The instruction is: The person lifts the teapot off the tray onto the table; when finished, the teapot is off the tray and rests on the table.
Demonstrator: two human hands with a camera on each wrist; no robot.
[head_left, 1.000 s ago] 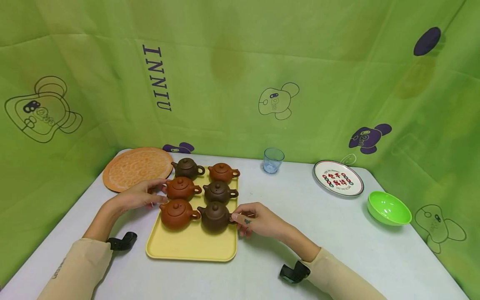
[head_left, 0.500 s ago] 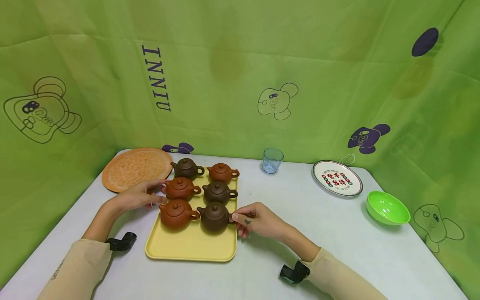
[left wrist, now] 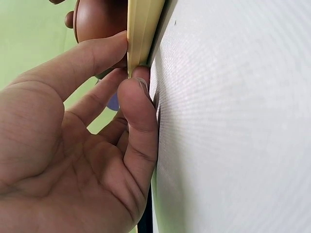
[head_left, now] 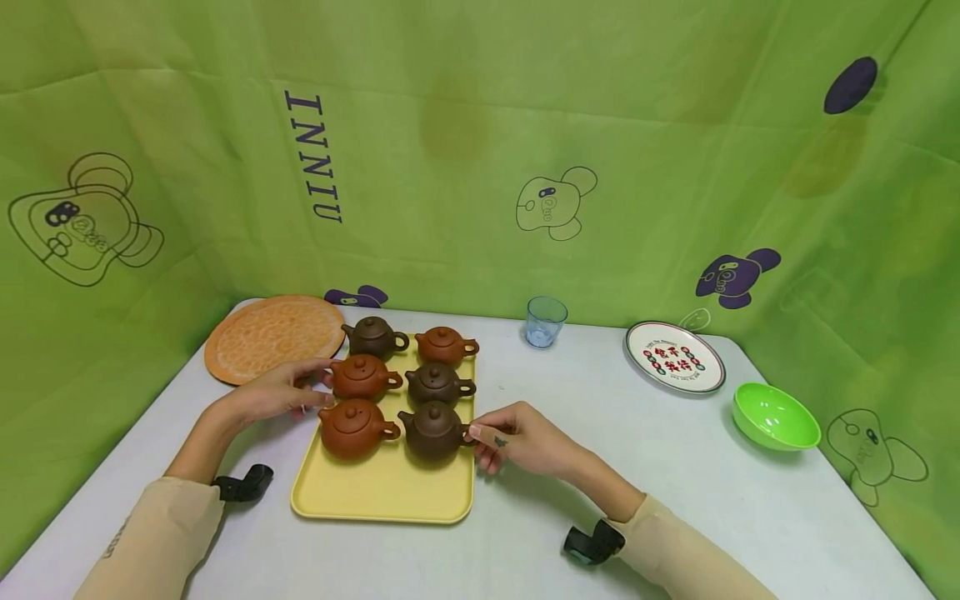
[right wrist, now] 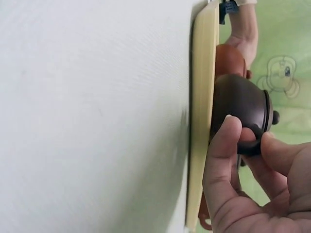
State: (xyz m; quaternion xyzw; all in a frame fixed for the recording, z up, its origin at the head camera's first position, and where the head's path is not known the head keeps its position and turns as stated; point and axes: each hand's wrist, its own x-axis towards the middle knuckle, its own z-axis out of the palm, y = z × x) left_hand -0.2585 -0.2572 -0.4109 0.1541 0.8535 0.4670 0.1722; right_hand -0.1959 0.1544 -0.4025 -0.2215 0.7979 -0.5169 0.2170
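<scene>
My right hand (head_left: 528,442) pinches the handle of a dark brown teapot (head_left: 432,435), the front right one on a yellow tray (head_left: 382,493). In the right wrist view, thumb and fingers close on that handle beside the dark brown teapot (right wrist: 240,99). My left hand (head_left: 272,392) grips the tray's left edge; in the left wrist view the thumb touches the rim (left wrist: 138,34) and other fingers reach underneath. Beside the front teapot sits a reddish-brown teapot (head_left: 352,432). Behind stand another reddish-brown teapot (head_left: 362,379), a dark teapot (head_left: 433,385), and two more (head_left: 373,337) at the back.
An orange round mat (head_left: 273,337) lies back left, close to the tray. A blue clear glass (head_left: 546,323) stands toward the back. Farther right are a white patterned plate (head_left: 675,357) and a green bowl (head_left: 776,417). Green cloth (head_left: 465,208) hangs behind the white table (head_left: 600,383).
The front dark teapot has shifted slightly to the right on the tray, together with my right hand. My left hand and the other teapots stay in place.
</scene>
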